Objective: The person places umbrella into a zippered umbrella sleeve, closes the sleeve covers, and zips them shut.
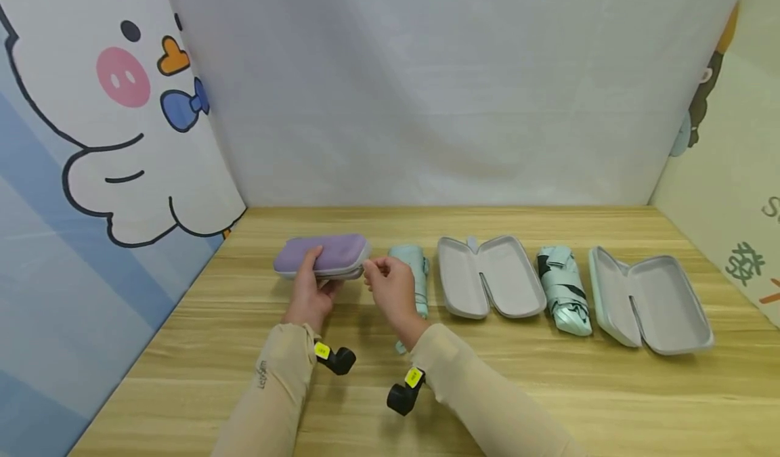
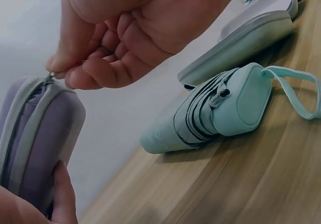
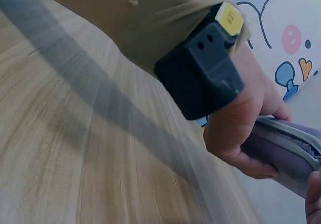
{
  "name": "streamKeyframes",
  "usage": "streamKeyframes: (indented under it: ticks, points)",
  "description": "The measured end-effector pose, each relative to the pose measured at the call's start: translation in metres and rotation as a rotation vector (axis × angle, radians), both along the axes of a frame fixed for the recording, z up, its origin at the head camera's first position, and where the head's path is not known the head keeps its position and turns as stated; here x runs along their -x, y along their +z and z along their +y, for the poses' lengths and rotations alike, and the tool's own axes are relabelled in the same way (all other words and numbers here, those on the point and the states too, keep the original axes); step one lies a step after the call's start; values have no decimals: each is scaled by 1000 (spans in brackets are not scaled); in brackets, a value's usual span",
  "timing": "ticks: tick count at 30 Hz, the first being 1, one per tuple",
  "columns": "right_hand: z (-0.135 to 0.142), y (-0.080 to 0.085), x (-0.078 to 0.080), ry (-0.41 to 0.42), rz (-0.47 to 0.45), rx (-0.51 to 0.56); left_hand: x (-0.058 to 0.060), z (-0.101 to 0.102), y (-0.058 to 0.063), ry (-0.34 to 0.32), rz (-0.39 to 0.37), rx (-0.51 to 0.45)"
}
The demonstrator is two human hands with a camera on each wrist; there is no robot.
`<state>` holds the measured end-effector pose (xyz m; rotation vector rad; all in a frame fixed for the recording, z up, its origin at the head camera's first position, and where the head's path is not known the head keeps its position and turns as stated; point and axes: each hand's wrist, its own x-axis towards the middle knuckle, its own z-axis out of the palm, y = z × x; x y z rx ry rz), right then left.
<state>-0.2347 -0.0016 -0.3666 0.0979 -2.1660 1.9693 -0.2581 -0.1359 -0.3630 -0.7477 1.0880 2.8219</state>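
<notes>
A purple zip case [image 1: 332,250] with grey edging is held in my left hand [image 1: 309,302] at the left of the table, thumb on top and fingers underneath. At the case's right end, my right hand [image 1: 393,289] pinches the zipper pull [image 2: 50,77] between thumb and finger. The left wrist view shows the grey zipper edges parted along the case's side, with purple fabric between them. Behind the right hand lies a folded mint umbrella [image 2: 233,106] with a wrist strap, partly hidden by that hand in the head view.
An open grey-lined case [image 1: 508,277] lies right of the right hand. Beyond it are a second folded mint umbrella [image 1: 563,291] with dark markings and another open case [image 1: 676,301] with a mint outside. A white curtain [image 1: 439,105] hangs behind the wooden table [image 1: 365,416].
</notes>
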Motion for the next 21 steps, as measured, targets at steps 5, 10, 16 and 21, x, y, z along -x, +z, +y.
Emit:
streamKeyframes:
  ticks: [5,10,16,21]
  points:
    - [3,-4,0,-23,21,-20,0,3,2,73,24,-40]
    - [3,-6,-1,-35,51,-44,-1,7,2,150,43,-64]
    - [2,-10,-1,-58,97,-90,0,10,1,207,45,-73]
    - [4,-11,-1,-42,123,-119,1,12,1,242,34,-73]
